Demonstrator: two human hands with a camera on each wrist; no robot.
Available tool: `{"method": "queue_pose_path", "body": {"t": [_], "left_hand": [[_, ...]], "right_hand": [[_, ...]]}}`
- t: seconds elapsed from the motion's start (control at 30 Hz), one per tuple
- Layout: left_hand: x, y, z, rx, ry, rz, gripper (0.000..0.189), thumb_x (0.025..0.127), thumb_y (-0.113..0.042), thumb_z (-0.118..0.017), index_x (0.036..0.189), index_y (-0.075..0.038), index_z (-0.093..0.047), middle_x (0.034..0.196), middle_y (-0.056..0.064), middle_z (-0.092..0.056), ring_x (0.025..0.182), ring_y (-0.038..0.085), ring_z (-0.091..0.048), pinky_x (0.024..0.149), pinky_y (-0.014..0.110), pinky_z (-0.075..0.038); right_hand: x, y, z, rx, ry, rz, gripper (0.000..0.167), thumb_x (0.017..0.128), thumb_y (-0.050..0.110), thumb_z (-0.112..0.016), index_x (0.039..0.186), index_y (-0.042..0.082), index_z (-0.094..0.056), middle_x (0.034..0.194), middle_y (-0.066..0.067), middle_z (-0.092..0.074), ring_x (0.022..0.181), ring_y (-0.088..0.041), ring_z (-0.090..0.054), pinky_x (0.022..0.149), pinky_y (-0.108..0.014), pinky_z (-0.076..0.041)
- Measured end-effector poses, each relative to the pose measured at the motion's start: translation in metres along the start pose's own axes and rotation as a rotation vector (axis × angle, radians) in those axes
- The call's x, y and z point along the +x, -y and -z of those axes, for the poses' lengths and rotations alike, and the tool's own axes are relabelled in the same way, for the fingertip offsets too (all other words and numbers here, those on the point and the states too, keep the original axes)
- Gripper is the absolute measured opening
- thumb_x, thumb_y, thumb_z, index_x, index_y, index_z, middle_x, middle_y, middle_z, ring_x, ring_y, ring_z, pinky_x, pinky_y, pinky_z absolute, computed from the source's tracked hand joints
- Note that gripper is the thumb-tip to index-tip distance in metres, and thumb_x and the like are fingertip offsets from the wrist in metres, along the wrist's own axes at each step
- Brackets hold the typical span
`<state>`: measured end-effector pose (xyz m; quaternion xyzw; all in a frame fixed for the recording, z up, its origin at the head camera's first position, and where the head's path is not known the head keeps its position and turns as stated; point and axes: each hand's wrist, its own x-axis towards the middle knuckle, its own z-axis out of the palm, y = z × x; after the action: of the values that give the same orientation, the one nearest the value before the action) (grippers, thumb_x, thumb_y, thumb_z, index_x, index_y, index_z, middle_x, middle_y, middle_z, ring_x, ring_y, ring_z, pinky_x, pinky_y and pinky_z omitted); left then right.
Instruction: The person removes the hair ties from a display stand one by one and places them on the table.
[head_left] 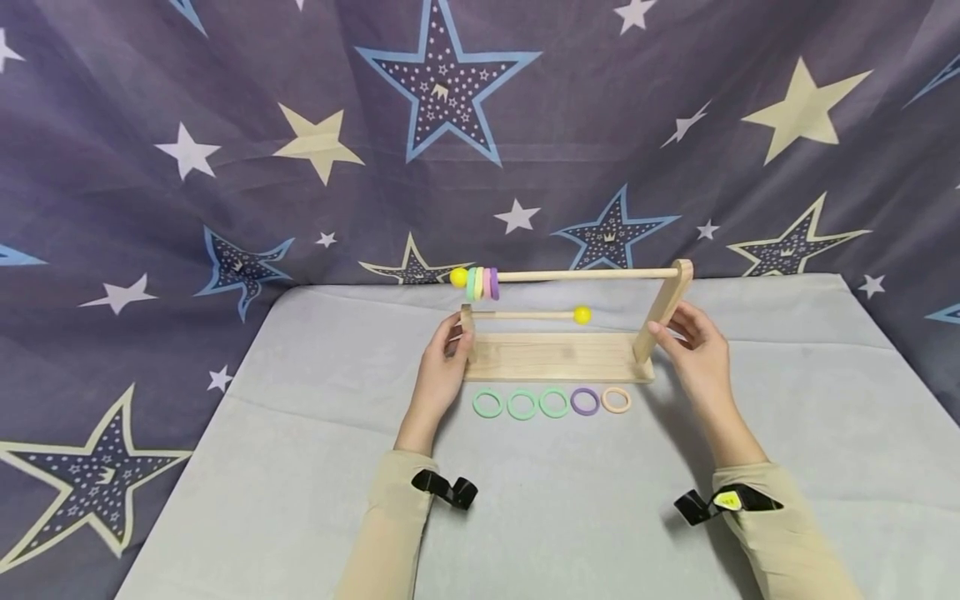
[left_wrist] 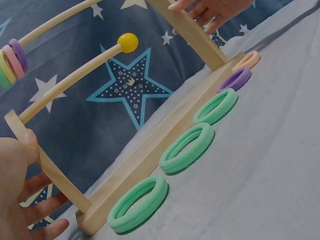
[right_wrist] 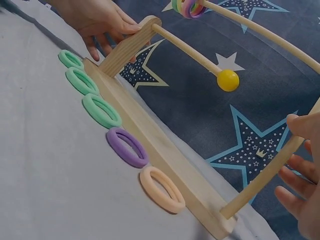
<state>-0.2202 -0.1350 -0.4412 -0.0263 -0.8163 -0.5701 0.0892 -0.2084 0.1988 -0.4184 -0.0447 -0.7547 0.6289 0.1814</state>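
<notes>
A pale wooden rack (head_left: 555, 357) stands on the table, with a long flat base, a short left post and a taller right post. From each post a rod runs sideways to a yellow ball at its tip. My left hand (head_left: 441, 367) holds the short post (left_wrist: 55, 172), thumb on the near side and fingers behind. The tall post (right_wrist: 262, 182) is between the thumb and fingers of my right hand (head_left: 701, 346). Green, yellow, pink and purple rings (head_left: 483, 284) hang on the upper rod (head_left: 588, 274), bunched near its yellow ball (head_left: 459, 277).
In front of the base lies a row of soft-looking rings: three green (head_left: 522, 404), one purple (head_left: 585, 401) and one peach (head_left: 617, 400). The lower rod (head_left: 525, 315) ends in its yellow ball (head_left: 582, 315). A star-printed dark curtain (head_left: 480, 192) hangs behind the grey-covered table (head_left: 315, 483).
</notes>
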Motion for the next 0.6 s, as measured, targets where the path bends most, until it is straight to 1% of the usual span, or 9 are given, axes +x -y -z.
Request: {"method": "queue_pose_path", "body": {"t": [0.07, 0.23, 0.3, 0.47, 0.6], "left_hand": [[0.0004, 0.0005, 0.0, 0.002, -0.001, 0.0, 0.049, 0.103, -0.035, -0.052, 0.146, -0.012, -0.047, 0.133, 0.019, -0.057, 0.119, 0.033, -0.057, 0.102, 0.045, -0.046], [0.0012, 0.0003, 0.0002, 0.005, 0.004, -0.012, 0.05, 0.103, -0.036, -0.052, 0.146, -0.011, -0.047, 0.133, 0.02, -0.057, 0.119, 0.033, -0.058, 0.103, 0.045, -0.045], [0.0014, -0.0002, 0.0005, 0.003, 0.007, -0.019, 0.05, 0.103, -0.035, -0.052, 0.146, -0.01, -0.047, 0.133, 0.02, -0.057, 0.119, 0.033, -0.058, 0.104, 0.045, -0.044], [0.0016, 0.0002, 0.0027, 0.003, 0.019, -0.036, 0.049, 0.103, -0.033, -0.052, 0.146, -0.008, -0.047, 0.132, 0.02, -0.058, 0.12, 0.033, -0.057, 0.106, 0.043, -0.043], [0.001, 0.0004, 0.0046, 0.014, 0.018, -0.045, 0.049, 0.103, -0.032, -0.052, 0.145, -0.008, -0.048, 0.132, 0.02, -0.059, 0.119, 0.032, -0.057, 0.105, 0.043, -0.043]], "right_hand": [[-0.0003, 0.0003, -0.0004, -0.006, 0.013, 0.002, 0.05, 0.092, 0.011, -0.072, 0.137, -0.001, -0.055, 0.114, 0.009, -0.065, 0.105, 0.0, -0.059, 0.093, -0.017, -0.046], [-0.0016, 0.0002, -0.0011, -0.019, 0.04, 0.021, 0.049, 0.093, 0.011, -0.071, 0.138, -0.001, -0.055, 0.126, -0.009, -0.065, 0.107, 0.0, -0.059, 0.094, -0.017, -0.047], [-0.0018, -0.0004, -0.0014, -0.033, 0.045, 0.03, 0.048, 0.093, 0.012, -0.07, 0.137, 0.0, -0.056, 0.128, -0.012, -0.065, 0.107, 0.0, -0.059, 0.094, -0.017, -0.047], [-0.0007, -0.0031, -0.0024, -0.063, 0.04, 0.045, 0.044, 0.095, 0.012, -0.069, 0.135, 0.002, -0.058, 0.128, -0.013, -0.065, 0.105, 0.002, -0.059, 0.093, -0.017, -0.048], [0.0016, -0.0054, -0.0038, -0.087, 0.044, 0.077, 0.04, 0.094, 0.009, -0.068, 0.132, 0.0, -0.059, 0.122, -0.01, -0.068, 0.102, 0.004, -0.06, 0.088, -0.014, -0.048]]}}
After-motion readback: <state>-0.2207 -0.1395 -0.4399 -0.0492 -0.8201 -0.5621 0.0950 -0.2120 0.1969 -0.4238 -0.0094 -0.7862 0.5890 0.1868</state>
